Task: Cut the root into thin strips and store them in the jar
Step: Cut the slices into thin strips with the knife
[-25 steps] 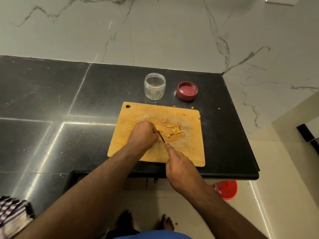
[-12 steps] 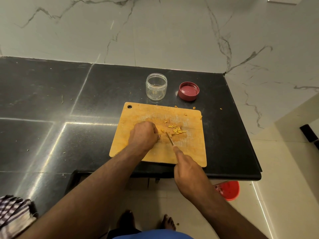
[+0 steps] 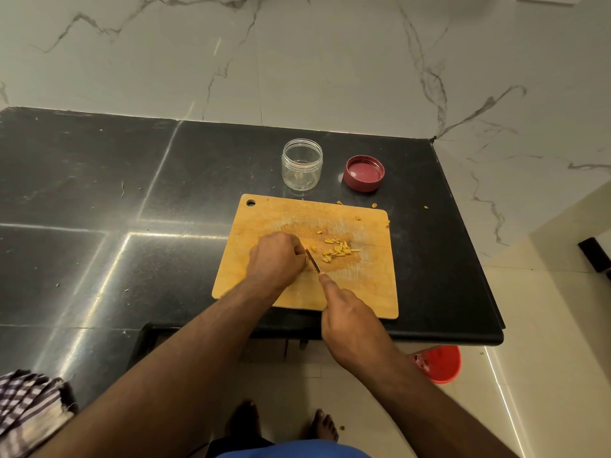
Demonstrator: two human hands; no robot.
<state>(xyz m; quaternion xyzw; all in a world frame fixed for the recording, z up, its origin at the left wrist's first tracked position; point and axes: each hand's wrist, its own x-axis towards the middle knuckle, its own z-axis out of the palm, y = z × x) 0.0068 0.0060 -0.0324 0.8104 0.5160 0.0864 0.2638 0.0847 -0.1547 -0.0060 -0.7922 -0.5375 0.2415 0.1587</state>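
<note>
- The wooden cutting board (image 3: pixel 264 223) lies on the black counter (image 3: pixel 99 193), its near edge close to the counter's front edge and its hanging hole at the far left corner.
- The left hand (image 3: pixel 276 257) rests curled on the middle of the board, fingers bunched down over something; the root itself is hidden under them, so I cannot tell what it looks like.
- The right hand (image 3: pixel 350 320) is wrapped around a knife handle at the board's near edge, forefinger stretched along the back of the knife (image 3: pixel 313 261), whose narrow blade slants up to the left fingertips.
- Just right of the blade sits a loose heap of cut pieces (image 3: pixel 337 250): short, yellow-orange slivers, uneven in length.
- A few stray bits lie by the board's far right corner and on the counter beyond.
- A clear jar (image 3: pixel 302 163) stands open beyond the board's far edge, no pieces visible inside.
- Its red lid (image 3: pixel 363 172) lies to the jar's right, inner side up.
</note>
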